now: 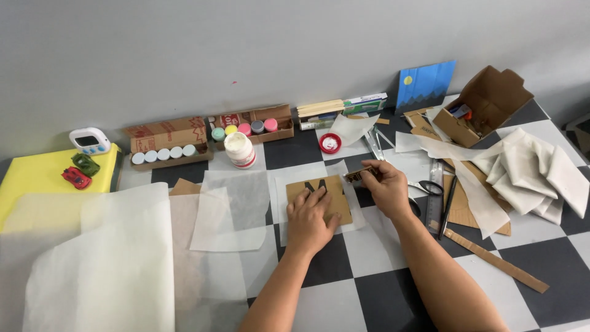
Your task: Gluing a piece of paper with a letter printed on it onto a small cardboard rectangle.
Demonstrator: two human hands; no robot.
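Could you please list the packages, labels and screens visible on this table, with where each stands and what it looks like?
Digital timer: far left on the yellow sheet, white, dark screen.
Paint box: left of centre, brown carton, white-capped jars.
Second paint box: beside it, coloured caps.
Glue jar: in front, white, red label.
Flat box: by the wall, white and green.
Open carton: far right, brown.
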